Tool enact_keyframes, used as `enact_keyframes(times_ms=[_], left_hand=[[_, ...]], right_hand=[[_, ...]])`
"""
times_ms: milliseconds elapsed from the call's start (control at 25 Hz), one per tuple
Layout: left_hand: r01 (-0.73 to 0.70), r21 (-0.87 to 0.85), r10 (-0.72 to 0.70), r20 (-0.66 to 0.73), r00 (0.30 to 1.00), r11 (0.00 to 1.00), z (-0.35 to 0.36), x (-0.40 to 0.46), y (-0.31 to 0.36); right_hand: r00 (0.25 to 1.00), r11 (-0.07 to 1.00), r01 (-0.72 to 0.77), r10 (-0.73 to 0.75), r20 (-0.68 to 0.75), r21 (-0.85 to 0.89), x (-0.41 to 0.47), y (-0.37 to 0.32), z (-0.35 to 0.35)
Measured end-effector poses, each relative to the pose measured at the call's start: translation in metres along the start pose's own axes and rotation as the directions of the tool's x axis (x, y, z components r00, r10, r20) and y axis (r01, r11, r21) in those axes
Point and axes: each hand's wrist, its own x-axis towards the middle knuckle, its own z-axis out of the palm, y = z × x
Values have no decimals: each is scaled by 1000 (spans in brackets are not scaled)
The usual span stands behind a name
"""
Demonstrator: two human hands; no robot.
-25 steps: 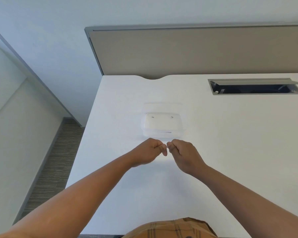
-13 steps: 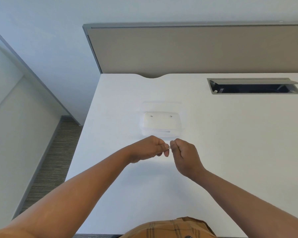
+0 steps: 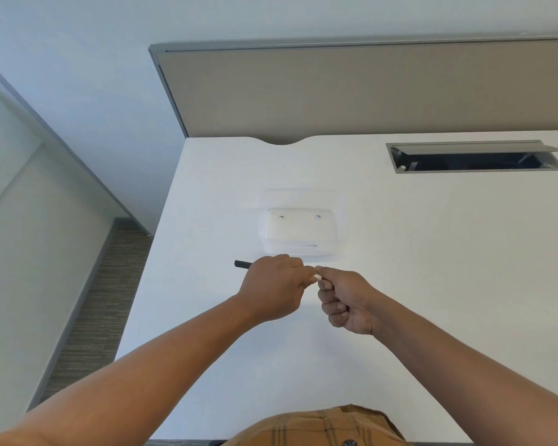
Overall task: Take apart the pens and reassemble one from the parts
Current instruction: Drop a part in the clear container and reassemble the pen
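Over the white worktop [image 3: 432, 252], near a clear tray [image 3: 300, 249], both hands meet. Left hand [image 3: 276, 286] is closed round a dark pen [image 3: 242, 264], whose end pokes out leftward. Right hand [image 3: 345, 299] pinches a small white part [image 3: 318, 277] at the pen's other end. A hard tug could fling that part off the worktop's edge, I judge.

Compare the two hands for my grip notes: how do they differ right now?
The left hand wraps a dark pen whose end sticks out to the left; the right hand pinches only a small white piece at its fingertips. The left shows its back, the right its curled fingers. Both are closed and meet above the desk.
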Motion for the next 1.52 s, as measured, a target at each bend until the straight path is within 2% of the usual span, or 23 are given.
enact_keyframes(times_ms=[120,240,320,400,520,640,760,880,960,1160,1360,1520], left_hand=[[-45,49,47,-49,998,998,0,3,-2],[66,20,-68,106,992,998,1,6,-2],[144,-118,-115,221,968,983,4,5,-4],[207,-207,-136,312,940,956,6,3,-6],[314,-165,-242,352,904,935,11,-5,-22],[471,-245,-373,356,857,848,16,-21,-43],[547,-400,-438,335,834,736,25,-29,-50],[613,-479,-532,310,788,628,35,-28,-52],[634,-488,-563,306,768,599,42,-28,-55],[613,-418,-527,313,790,671,54,-27,-62],[563,-377,-494,272,826,735,65,-27,-68],[426,-279,-372,225,900,861,70,-28,-70]], right_hand=[[1000,1000,7,-7,29,7,-1,-6,-2],[988,965,128,-144,-54,-230,3,-7,-5],[961,913,231,-269,-68,-337,7,-3,-5],[933,898,307,-349,-87,-315,11,0,-9],[914,912,329,-373,-161,-247,22,3,-22],[912,923,332,-367,-184,-196,34,9,-41],[907,914,361,-390,-157,-185,45,20,-48],[887,879,377,-433,-158,-292,57,28,-50],[857,819,384,-488,-166,-426,63,30,-52],[775,544,375,-628,-68,-751,78,30,-50],[751,388,351,-660,10,-852,91,31,-52],[696,268,379,-713,82,-886,100,35,-57]])
